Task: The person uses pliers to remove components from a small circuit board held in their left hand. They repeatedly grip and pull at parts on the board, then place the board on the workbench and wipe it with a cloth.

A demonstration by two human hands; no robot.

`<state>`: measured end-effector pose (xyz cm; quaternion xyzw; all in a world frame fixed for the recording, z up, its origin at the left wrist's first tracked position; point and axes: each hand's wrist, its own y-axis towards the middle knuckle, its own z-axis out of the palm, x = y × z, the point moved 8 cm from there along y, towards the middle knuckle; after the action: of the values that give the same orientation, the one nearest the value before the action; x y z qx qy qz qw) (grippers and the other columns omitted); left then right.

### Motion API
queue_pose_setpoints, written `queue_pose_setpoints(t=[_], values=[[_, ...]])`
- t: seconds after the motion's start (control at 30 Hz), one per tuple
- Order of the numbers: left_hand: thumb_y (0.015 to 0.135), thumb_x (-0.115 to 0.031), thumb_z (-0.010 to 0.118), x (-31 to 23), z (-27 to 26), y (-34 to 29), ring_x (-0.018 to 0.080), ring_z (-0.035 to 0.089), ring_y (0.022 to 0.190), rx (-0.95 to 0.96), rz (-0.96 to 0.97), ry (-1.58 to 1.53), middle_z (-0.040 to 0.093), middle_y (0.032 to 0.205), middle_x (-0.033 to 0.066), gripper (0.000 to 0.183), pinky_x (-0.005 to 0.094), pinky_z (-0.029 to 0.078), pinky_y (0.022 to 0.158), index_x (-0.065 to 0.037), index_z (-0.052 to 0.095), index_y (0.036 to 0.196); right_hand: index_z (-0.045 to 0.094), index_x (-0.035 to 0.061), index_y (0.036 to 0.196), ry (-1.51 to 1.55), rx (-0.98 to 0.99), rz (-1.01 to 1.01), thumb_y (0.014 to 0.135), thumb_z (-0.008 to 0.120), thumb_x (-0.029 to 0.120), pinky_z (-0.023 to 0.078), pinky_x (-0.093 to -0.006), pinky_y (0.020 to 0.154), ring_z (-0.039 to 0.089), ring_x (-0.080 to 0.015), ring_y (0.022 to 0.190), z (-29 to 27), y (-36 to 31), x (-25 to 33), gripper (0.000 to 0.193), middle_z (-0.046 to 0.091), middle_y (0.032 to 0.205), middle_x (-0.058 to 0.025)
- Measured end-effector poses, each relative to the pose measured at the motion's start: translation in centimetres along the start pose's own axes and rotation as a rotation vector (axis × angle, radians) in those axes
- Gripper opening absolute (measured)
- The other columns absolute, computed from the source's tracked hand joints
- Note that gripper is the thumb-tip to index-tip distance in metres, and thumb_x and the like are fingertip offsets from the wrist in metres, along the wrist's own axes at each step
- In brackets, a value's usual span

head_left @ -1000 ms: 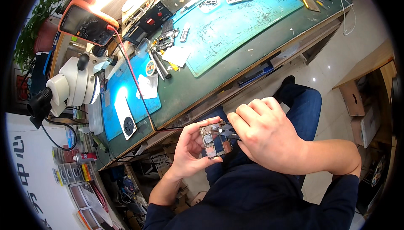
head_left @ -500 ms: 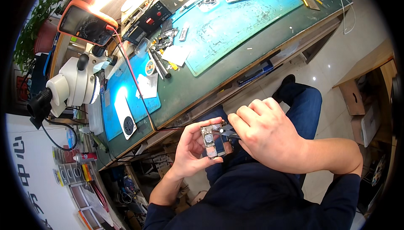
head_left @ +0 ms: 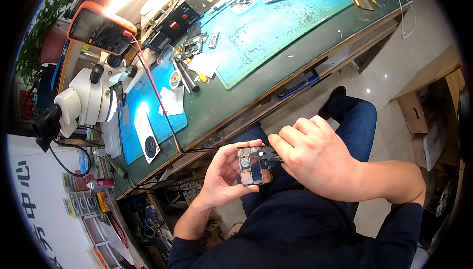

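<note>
Above my lap, my left hand grips a small circuit board by its upper and lower edges, thumb below and fingers above. The board has a dark open gap on its right side, with metal shields and copper-coloured patches around it. My right hand is closed around dark small pliers with a shiny pivot. Their jaws reach over the upper right part of the board; whether they bite on anything is too small to tell. The handles are hidden inside my right fist.
Beyond my hands runs a green workbench with blue mats. On it stand a white microscope, an orange multimeter and a black box device. A red test lead hangs toward the bench edge. Tweezers and pens lie far right.
The board has turned slightly in my left hand, showing more of its gap. The pliers and my right hand have shifted very little.
</note>
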<state>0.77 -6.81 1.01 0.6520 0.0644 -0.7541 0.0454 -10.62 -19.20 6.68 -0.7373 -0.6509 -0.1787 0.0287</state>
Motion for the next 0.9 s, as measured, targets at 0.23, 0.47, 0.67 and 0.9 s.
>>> queue_pose_setpoints(t=[0.23,0.47,0.67,0.9], values=[[0.073,0.006,0.087,0.5,-0.5,0.0,0.0247,0.052,0.138,0.002,-0.045,-0.265,0.039,0.158,0.0261,0.093,0.0412,0.041,0.118,-0.003,0.036,0.151,0.068,0.0010,0.115,0.059,-0.062,0.008,0.069,0.079,0.014,0.046,-0.0371,0.085,0.062,-0.0234,0.093,-1.1,0.1,-0.4,0.049,0.065,0.099,-0.0063],[0.073,0.005,0.087,0.7,-0.5,0.1,0.0246,0.052,0.137,-0.014,-0.034,-0.355,0.039,0.158,0.0266,0.095,0.0425,0.042,0.117,-0.004,0.036,0.152,0.067,0.0005,0.114,0.099,-0.108,-0.009,0.068,0.077,0.011,0.045,-0.0381,0.087,0.062,-0.0245,0.096,-1.5,0.2,-0.2,0.049,0.065,0.101,-0.0078],[0.072,0.006,0.088,0.7,-0.4,0.0,0.0239,0.049,0.140,0.003,-0.010,-0.342,0.038,0.158,0.0260,0.096,0.0417,0.041,0.117,-0.004,0.036,0.153,0.067,-0.0001,0.113,0.091,-0.101,-0.021,0.068,0.077,0.012,0.045,-0.0375,0.086,0.062,-0.0242,0.096,-1.4,0.3,0.1,0.048,0.065,0.100,-0.0078],[0.072,0.008,0.087,0.5,-0.3,0.2,0.0265,0.045,0.144,0.017,0.022,-0.237,0.039,0.158,0.0239,0.097,0.0429,0.038,0.120,-0.004,0.035,0.152,0.067,-0.0008,0.113,0.071,-0.090,-0.008,0.069,0.077,0.012,0.045,-0.0375,0.087,0.062,-0.0240,0.096,-1.2,0.2,0.1,0.047,0.065,0.100,-0.0080]])
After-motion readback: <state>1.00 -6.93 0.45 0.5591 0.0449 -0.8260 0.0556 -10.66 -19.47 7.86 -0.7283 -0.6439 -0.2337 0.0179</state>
